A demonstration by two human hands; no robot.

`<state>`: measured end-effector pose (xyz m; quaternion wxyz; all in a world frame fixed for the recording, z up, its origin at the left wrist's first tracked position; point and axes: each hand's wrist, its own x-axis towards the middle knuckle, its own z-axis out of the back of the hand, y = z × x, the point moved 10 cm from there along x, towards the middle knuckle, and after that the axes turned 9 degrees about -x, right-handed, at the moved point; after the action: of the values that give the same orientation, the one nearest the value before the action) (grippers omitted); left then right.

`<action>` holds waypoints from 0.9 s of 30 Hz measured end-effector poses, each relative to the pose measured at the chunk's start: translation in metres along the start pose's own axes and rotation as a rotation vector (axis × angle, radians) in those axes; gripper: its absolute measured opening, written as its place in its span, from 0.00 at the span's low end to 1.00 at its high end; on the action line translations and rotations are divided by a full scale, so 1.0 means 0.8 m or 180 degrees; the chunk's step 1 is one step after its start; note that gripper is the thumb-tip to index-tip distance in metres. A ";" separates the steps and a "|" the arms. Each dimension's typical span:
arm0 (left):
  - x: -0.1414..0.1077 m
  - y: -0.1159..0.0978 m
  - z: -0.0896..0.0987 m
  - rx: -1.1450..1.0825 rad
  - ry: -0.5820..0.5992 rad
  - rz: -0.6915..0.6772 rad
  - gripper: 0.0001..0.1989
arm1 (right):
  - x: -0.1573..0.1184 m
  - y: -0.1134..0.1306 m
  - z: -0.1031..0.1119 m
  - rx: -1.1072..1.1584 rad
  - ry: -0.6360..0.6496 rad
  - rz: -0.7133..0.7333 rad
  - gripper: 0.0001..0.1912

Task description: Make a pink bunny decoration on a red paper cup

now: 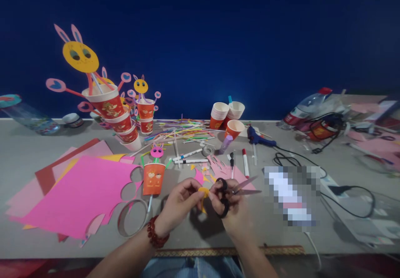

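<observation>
Low over the front of the table, my left hand (184, 203) pinches a small piece of yellow paper (203, 192). My right hand (233, 211) has black-handled scissors (223, 203) hooked on its fingers, blades spread and pointing right, while its fingertips also touch the yellow paper. Behind the hands lie pink paper scraps (221, 167) and small yellow cuttings. To the left of my left hand is an orange paper cup (153, 179) with a pink rabbit face (157, 152) above it.
Coloured paper sheets (81, 194) and a tape roll (133, 217) lie left. Decorated cups (108, 103) stand behind them. Pipe cleaners (184, 132), stacked cups (218, 113), a red marker (246, 163) and a blue glue gun (261, 138) occupy the back. A blurred-out object (290, 196) and cables lie right.
</observation>
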<state>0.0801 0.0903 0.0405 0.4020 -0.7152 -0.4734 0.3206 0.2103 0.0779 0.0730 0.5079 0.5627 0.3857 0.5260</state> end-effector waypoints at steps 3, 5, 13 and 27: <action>0.000 -0.001 0.002 0.0010 -0.0060 -0.0017 0.13 | 0.001 -0.009 -0.002 0.0080 0.0034 -0.0121 0.11; 0.000 -0.003 0.003 0.0050 -0.0120 -0.0055 0.13 | 0.002 -0.021 -0.007 0.0167 0.0161 -0.0369 0.14; 0.000 -0.024 0.019 0.0051 -0.0360 -0.0474 0.05 | -0.023 -0.054 -0.030 -0.0266 0.1165 -0.0784 0.21; -0.002 -0.025 0.023 -0.0369 -0.0521 -0.0468 0.06 | -0.053 -0.071 -0.056 0.0030 0.1692 -0.1181 0.28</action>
<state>0.0556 0.0983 0.0491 0.3424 -0.6720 -0.5736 0.3197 0.1652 0.0546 0.0058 0.4740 0.3281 0.6033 0.5511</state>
